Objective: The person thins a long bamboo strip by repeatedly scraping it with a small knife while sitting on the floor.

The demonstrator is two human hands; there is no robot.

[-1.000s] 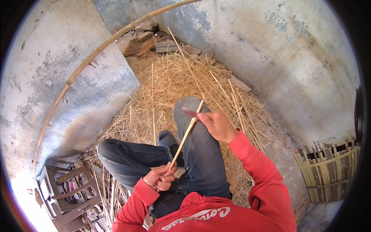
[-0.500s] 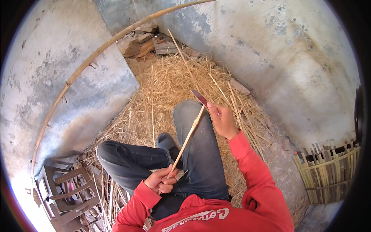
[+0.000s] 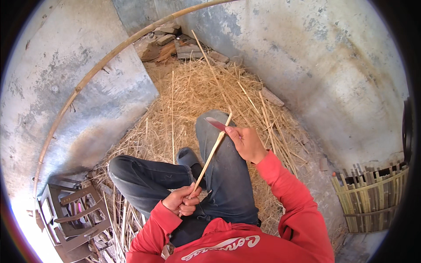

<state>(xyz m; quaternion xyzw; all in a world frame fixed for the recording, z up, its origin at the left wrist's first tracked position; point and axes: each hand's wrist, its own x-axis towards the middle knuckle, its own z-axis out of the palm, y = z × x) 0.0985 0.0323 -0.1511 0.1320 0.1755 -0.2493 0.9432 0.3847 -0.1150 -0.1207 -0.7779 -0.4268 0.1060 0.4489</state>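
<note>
My left hand [image 3: 183, 201] is closed round the lower end of a pale bamboo stick [image 3: 208, 158], which slants up and to the right over my raised knee. A joint shows near the stick's upper part. My right hand [image 3: 247, 142] grips a knife [image 3: 215, 124] whose handle is hidden in the fingers. Its blade points up and to the left and lies across the stick, just above the joint. The stick's tip sticks out a little beyond the blade.
Straw-like shavings [image 3: 193, 96] and thin strips cover the floor ahead. A long bent pole [image 3: 101, 68] arches along the left wall. At lower left is a brown wooden frame [image 3: 79, 210]; a slatted bamboo basket [image 3: 372, 197] stands at right. Bricks [image 3: 164, 37] lie in the far corner.
My right hand has drawn the knife down the stick toward me, from near its tip to the joint. My left hand has stayed almost in place on the lower end.
</note>
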